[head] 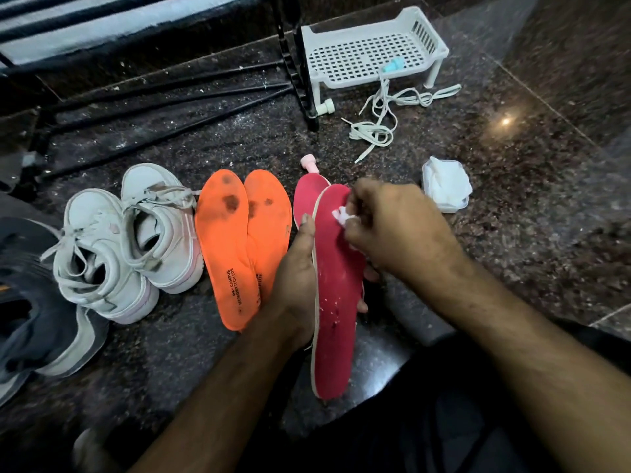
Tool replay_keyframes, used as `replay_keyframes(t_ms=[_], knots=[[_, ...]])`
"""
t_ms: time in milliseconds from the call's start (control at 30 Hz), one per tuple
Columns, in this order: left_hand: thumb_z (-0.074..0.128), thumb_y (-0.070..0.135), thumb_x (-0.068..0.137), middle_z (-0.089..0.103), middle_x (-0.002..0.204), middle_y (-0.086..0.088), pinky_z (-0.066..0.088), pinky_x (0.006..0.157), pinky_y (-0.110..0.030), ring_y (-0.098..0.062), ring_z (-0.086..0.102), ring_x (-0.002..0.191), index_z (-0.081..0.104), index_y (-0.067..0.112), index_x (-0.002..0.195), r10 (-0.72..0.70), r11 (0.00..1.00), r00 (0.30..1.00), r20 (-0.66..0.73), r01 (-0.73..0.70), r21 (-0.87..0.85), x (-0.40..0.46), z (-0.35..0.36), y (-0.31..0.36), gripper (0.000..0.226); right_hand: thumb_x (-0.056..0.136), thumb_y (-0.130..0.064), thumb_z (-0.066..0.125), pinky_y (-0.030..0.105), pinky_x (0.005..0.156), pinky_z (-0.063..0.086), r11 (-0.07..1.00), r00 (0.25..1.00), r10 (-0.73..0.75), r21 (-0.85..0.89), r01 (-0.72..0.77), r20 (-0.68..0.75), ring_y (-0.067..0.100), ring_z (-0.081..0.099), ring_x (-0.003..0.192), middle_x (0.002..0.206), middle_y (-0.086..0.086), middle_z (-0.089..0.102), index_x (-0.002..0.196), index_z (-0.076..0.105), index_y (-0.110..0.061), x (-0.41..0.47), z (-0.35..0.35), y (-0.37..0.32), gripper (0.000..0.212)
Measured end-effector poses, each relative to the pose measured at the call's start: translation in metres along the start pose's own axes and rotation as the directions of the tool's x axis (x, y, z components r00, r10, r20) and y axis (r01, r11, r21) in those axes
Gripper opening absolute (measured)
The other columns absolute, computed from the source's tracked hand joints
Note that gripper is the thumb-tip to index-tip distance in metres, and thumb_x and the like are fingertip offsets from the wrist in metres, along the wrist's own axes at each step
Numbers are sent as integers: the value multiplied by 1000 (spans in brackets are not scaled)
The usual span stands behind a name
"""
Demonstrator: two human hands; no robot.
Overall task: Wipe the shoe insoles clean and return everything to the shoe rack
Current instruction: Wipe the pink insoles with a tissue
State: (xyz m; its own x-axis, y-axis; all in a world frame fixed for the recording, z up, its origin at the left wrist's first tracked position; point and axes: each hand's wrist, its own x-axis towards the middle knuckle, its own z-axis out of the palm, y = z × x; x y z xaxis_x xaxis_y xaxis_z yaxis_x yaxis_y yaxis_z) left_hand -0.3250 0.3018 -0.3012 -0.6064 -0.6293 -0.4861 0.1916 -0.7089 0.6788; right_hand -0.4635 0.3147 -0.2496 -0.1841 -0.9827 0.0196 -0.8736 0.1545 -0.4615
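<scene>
The left hand (297,274) grips the raised pink insole (336,285) just right of the 2 stained orange insoles (235,247); right fingers (358,213) pinch a white wipe (341,215) against its toe. The flexible foam could fold under pressure, and the thin wipe might shred, leaving white flecks.

Two orange insoles (239,247) blotched with dark stains, pink-red insoles (336,291), white sneakers (129,240) and a white perforated rack (368,52) are seen on speckled dark granite (512,233).
</scene>
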Motion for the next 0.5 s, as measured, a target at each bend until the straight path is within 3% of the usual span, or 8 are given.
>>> replay_keyframes(t_ms=[133,200,300,400,500], knots=[[32,65,97,70,76,-8,54,61,-33,-23,66,66,72,17,88,-2,994,999,-37,-2,-113,1,-1,2,64,75,-37,58,40,71,55,989,973,-147,55,139,178,31,66,82,81,1,68,96,55,-26,-18,17,-20,23],[29,70,95,68,76,-7,49,66,-39,-26,61,68,74,20,89,5,994,1000,-23,-8,-108,2,-4,4,68,69,-41,55,41,70,56,994,982,-110,26,107,156,29,66,79,78,0,66,94,53,-28,-10,12,-10,28],[26,76,89,64,75,-15,47,59,-41,-31,58,61,74,20,94,16,999,999,44,-15,-36,6,-8,0,74,67,-39,57,41,71,56,1000,999,-13,7,13,46,27,65,78,76,-2,66,88,53,-27,4,0,9,24],[32,72,88,66,77,-15,49,56,-39,-30,59,60,70,19,102,20,999,999,39,-18,-32,5,-6,-1,67,71,-37,56,40,72,56,999,998,-42,-12,43,36,30,66,81,79,0,68,93,55,-27,-3,4,-3,25],[36,64,97,66,91,-13,50,79,-40,-25,62,82,68,12,104,28,992,998,-61,-35,-121,4,-5,1,61,72,-39,52,41,69,56,987,977,-158,32,155,144,32,66,81,79,2,67,95,55,-27,-21,21,-22,26]])
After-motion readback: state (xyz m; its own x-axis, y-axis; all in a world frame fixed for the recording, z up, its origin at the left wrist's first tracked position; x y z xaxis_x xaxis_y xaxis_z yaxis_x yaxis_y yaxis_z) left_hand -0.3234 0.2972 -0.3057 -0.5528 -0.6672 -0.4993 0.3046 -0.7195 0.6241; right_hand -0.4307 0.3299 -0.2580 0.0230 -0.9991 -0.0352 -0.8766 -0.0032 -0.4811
